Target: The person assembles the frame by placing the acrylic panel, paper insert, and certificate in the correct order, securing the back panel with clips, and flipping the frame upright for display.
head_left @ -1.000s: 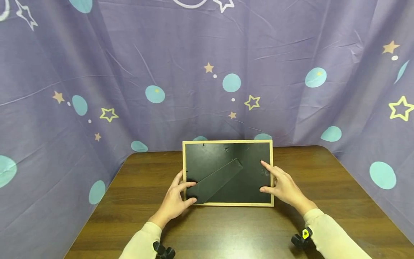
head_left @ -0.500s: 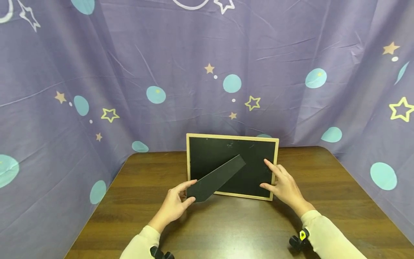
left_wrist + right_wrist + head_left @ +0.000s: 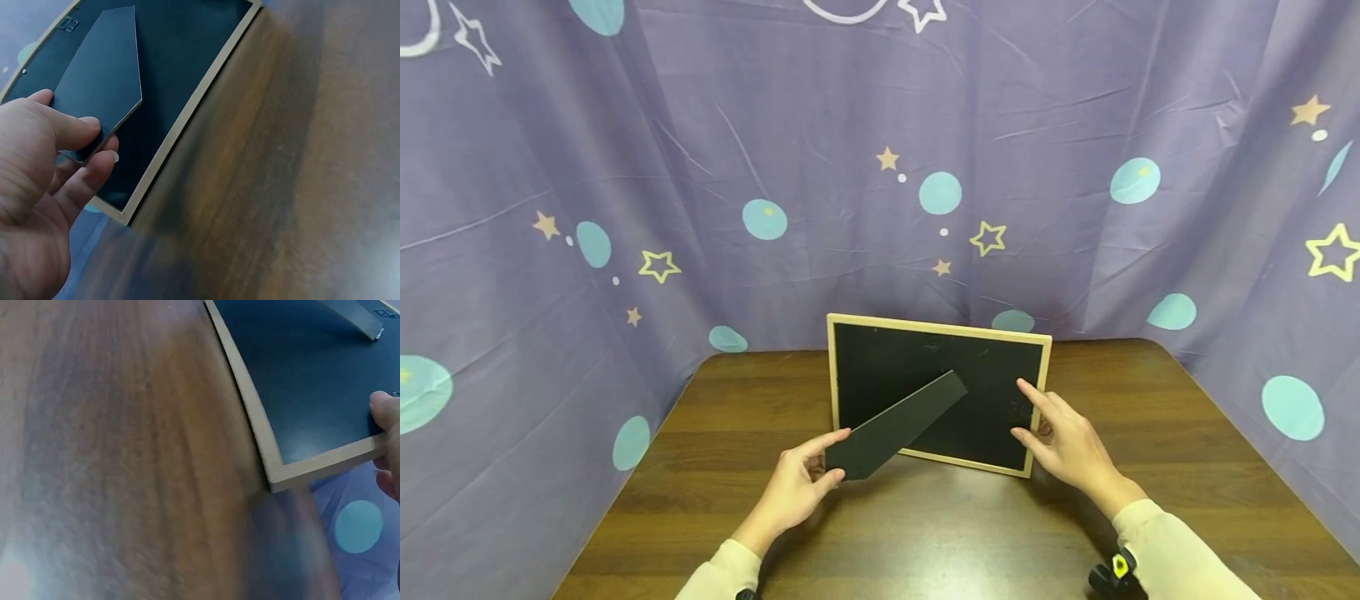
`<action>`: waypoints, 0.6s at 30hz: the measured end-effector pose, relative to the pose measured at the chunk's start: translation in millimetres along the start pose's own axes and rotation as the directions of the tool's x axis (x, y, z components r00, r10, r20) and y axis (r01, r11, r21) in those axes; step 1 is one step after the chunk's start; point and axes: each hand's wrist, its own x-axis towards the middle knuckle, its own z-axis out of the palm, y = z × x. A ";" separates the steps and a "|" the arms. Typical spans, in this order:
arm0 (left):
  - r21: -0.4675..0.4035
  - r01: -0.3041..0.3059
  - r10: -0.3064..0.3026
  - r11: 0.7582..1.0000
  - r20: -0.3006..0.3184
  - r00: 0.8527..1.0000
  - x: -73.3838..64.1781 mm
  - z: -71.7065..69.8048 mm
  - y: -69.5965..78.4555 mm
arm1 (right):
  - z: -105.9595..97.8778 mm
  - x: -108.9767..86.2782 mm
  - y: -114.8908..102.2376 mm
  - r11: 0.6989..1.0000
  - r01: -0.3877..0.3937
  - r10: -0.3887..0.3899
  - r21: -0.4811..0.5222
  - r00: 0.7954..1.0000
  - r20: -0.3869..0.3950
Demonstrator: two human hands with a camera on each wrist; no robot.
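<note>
A picture frame (image 3: pixel 992 400) with a light wood border and black backing stands tilted on the table, its back towards me. Its black easel stand (image 3: pixel 902 425) is swung out from the backing, joined near the middle. My left hand (image 3: pixel 793 487) pinches the free end of that stand; in the left wrist view the thumb lies on one face and fingers are behind it. My right hand (image 3: pixel 1071 446) grips the frame's right side, thumb and a finger on the backing, other fingers behind the border. The front of the frame is hidden.
The brown wooden table (image 3: pixel 925 533) stretches around the frame on all sides. Behind it and at both sides hangs a purple curtain (image 3: pixel 850 208) printed with stars and blue spots.
The stand has been pulled out from the backing by my left hand, which no longer holds the frame's left border. The frame has turned, its right side now lower and nearer.
</note>
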 end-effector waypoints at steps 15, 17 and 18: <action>0.043 -0.108 0.106 0.993 0.039 0.994 -26.4 -4.5 15.1 | -39.1 29.1 -30.1 0.982 0.111 -0.073 0.151 0.968 -0.240; 0.027 -0.120 0.118 0.992 0.047 0.992 -28.5 -3.4 10.3 | -41.3 28.9 -33.2 0.984 0.108 -0.071 0.143 0.966 -0.247; 0.022 -0.125 0.124 0.992 0.050 0.991 -29.4 -2.6 6.4 | -41.8 28.5 -34.4 0.984 0.110 -0.073 0.140 0.965 -0.250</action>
